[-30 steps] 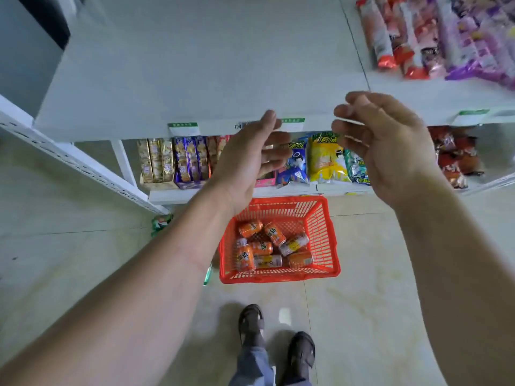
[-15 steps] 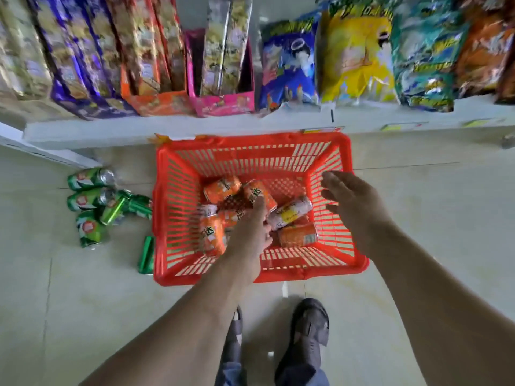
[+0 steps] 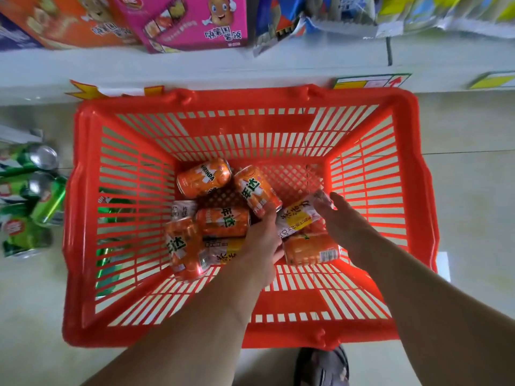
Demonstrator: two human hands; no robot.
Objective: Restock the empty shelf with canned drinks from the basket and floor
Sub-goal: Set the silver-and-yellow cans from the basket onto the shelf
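Both your hands are down inside the red basket (image 3: 83,224), which sits on the floor tight against the bottom shelf (image 3: 278,68). Your left hand (image 3: 263,240) lies on the pile of cans, its fingers reaching onto the tilted orange can (image 3: 257,192) and the one lying crosswise just left of it (image 3: 223,222); the fingertips are hidden, so you cannot tell from here whether they grip or merely touch. Your right hand (image 3: 344,215) has its fingers stretched out fairly straight against the far end of the white-and-yellow can (image 3: 299,217), not wrapped round it. More orange cans lie jumbled on the basket bottom around your hands. The green cans (image 3: 33,201) lie on their sides on the floor just left of the basket.
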